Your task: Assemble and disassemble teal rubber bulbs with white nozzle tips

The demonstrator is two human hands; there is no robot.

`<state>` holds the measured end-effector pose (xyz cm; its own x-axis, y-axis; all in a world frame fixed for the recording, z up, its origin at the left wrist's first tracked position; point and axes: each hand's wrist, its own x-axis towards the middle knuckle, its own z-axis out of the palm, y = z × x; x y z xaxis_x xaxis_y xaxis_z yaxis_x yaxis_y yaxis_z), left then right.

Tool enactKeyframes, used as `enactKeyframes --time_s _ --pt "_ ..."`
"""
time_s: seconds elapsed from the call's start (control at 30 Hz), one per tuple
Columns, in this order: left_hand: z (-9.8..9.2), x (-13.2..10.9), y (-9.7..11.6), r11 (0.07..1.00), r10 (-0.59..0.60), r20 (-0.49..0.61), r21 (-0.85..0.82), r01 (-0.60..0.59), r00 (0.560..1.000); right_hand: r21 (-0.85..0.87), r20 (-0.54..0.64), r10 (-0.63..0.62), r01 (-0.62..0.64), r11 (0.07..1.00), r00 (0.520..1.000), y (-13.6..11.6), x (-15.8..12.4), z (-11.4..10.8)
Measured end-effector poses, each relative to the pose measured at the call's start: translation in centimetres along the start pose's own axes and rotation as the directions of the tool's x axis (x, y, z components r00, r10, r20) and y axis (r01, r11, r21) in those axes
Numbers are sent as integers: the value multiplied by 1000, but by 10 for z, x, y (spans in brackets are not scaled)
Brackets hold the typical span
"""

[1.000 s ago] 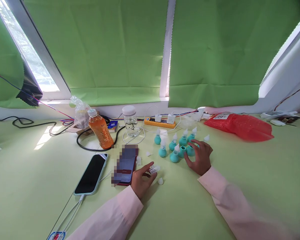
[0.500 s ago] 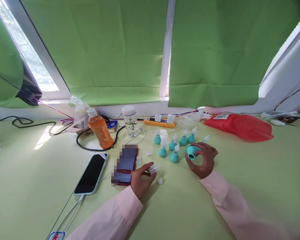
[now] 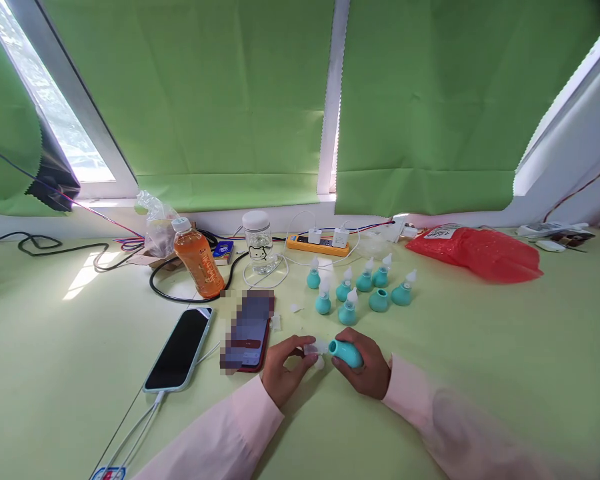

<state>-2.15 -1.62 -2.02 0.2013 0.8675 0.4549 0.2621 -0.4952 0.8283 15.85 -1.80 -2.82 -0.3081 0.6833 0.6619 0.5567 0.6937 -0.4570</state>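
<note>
My right hand [image 3: 367, 370] grips a teal rubber bulb [image 3: 347, 353] lying sideways, its open neck pointing left. My left hand [image 3: 284, 368] pinches a small clear plastic tip [image 3: 311, 347] right at that neck; the two hands meet low on the green table [image 3: 480, 347]. A second white tip [image 3: 321, 363] lies on the table just under them. Behind the hands stands a cluster of several teal bulbs with white tips [image 3: 347, 293], and one bulb without a tip [image 3: 379, 300] among them.
A black phone [image 3: 181, 348] on a white cable and a red phone [image 3: 247, 331] lie left of my hands. Farther back stand an orange drink bottle [image 3: 196, 258], a glass jar [image 3: 259, 242], an orange power strip [image 3: 316, 244], black cables and a red plastic bag [image 3: 477, 252].
My right hand picked one teal bulb out of the cluster and carried it left and toward me, up to the clear tip that my left hand holds.
</note>
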Motion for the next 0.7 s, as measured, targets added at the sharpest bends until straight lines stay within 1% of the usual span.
enactKeyframes --time_s 0.07,0.13,0.2,0.33,0.43,0.53,0.63,0.7 --pt "0 0 1 999 -39 42 -36 41 998 43 35 32 -34 998 999 -1 0 -1" --pt "0 1 3 995 -70 78 -71 75 994 64 74 30 -35 997 997 -2 0 -2" --pt "-1 3 5 988 -110 107 -98 121 988 73 88 24 -30 997 996 -3 -1 -2" --pt "-3 5 5 970 -189 171 -118 211 967 55 60 35 -38 998 998 -4 -2 1" --pt "-3 6 3 968 -207 204 -101 231 957 17 23 38 -38 999 999 -3 0 2" --pt "-3 7 1 978 -180 211 -62 197 961 6 -6 45 -45 999 999 -3 3 4" --pt "-6 7 1 998 -54 214 20 51 975 60 -8 95 -94 994 995 -5 6 5" --pt "-8 9 2 997 28 228 61 -43 973 117 19 145 -146 982 989 -7 8 5"
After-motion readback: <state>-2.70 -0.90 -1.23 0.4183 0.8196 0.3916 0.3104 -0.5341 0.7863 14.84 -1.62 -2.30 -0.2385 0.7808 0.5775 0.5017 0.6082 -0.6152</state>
